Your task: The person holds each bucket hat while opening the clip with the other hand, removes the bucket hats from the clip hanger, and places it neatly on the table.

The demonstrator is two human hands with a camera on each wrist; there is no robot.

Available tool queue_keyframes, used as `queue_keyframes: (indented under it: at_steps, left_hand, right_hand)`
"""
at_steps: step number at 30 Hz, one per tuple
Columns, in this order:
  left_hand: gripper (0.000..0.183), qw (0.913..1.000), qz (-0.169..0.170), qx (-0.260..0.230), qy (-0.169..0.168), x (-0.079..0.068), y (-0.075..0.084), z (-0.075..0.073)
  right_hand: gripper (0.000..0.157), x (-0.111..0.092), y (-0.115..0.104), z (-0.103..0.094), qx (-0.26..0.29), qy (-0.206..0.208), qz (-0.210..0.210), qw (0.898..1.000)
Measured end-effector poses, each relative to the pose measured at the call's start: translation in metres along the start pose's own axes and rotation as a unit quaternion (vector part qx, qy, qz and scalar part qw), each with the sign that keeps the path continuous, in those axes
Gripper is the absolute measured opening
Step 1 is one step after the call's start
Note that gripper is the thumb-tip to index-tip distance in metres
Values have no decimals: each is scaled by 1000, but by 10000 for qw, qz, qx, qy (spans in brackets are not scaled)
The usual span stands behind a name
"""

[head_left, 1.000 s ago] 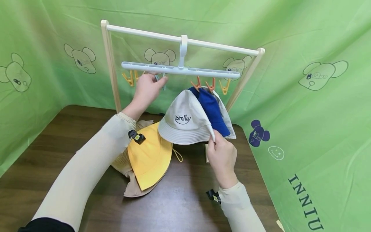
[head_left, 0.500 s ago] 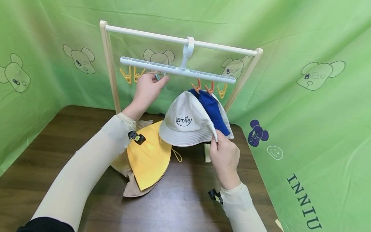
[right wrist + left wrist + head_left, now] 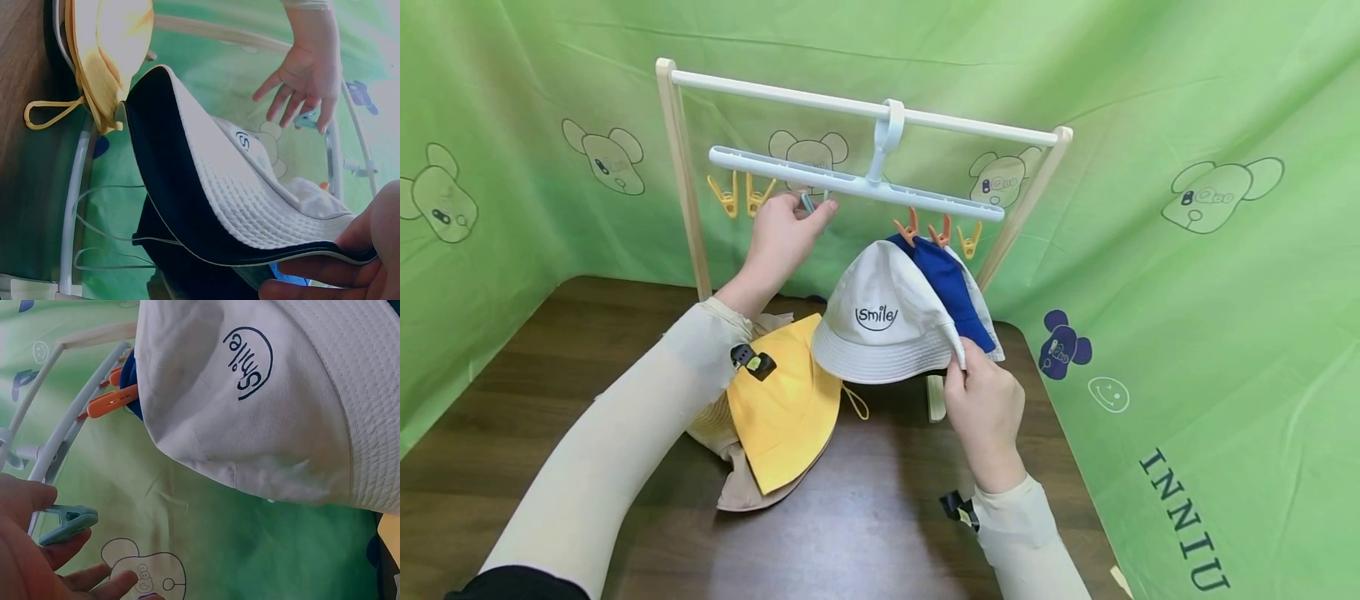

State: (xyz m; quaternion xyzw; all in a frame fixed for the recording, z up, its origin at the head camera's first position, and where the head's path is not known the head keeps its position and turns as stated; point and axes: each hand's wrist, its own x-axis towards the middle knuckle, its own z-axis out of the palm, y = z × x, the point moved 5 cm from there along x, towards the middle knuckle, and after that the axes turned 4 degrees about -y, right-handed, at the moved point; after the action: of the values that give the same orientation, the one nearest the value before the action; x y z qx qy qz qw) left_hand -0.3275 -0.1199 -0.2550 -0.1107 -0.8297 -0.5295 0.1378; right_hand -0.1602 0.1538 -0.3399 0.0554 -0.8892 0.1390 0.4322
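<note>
My right hand [image 3: 988, 408] pinches the brim of a pale bucket hat [image 3: 880, 312] printed with "Smile" and holds it up below the hanger [image 3: 857, 185]. The right wrist view shows the hat's dark lining, with thumb and fingers on either side of the brim. My left hand [image 3: 782, 237] is just under the hanger's left half, pinching a light blue clothespin [image 3: 69, 523] between thumb and index finger; its other fingers are extended. Behind the pale hat, a blue hat [image 3: 951, 283] and another light hat [image 3: 983, 304] hang at the orange clothespins [image 3: 940, 232].
The hanger hooks over the white bar [image 3: 782, 93] of a wooden-legged rack. Yellow clothespins [image 3: 724, 197] dangle at both ends of it. A yellow hat [image 3: 786, 408] with a loop lies on beige hats on the brown table [image 3: 880, 517]. Green printed cloth [image 3: 1225, 333] surrounds the table.
The hanger's right end has dipped, and its hook has slid slightly right along the bar. My right hand and the pale hat have moved slightly right and down. My left hand keeps the clothespin.
</note>
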Motion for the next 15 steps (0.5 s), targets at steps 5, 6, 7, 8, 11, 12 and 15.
queue_keyframes:
  at_steps: [5,6,7,8,11,12,15]
  left_hand:
    - [34,9999,82,78,4,-2,1,1]
    - [34,9999,114,98,13,-2,0,1]
    - [35,9998,129,122,6,-3,0,1]
    - [36,9998,152,150,-11,-4,-1,2]
    - [39,9994,212,263,-102,-8,-5,4]
    - [40,9992,222,304,-156,-9,-7,5]
    - [43,9986,237,345,-325,-14,-13,7]
  right_hand:
    - [10,0,2,-1,-30,-11,42,10000]
    - [10,0,3,-1,-38,-3,50,10000]
    - [10,0,3,-1,-38,4,50,10000]
    - [10,0,4,-1,-34,3,48,10000]
    - [9,2,5,0,-50,7,18,10000]
    - [9,2,5,0,-59,8,2,10000]
    - [8,3,5,0,-84,-9,-25,10000]
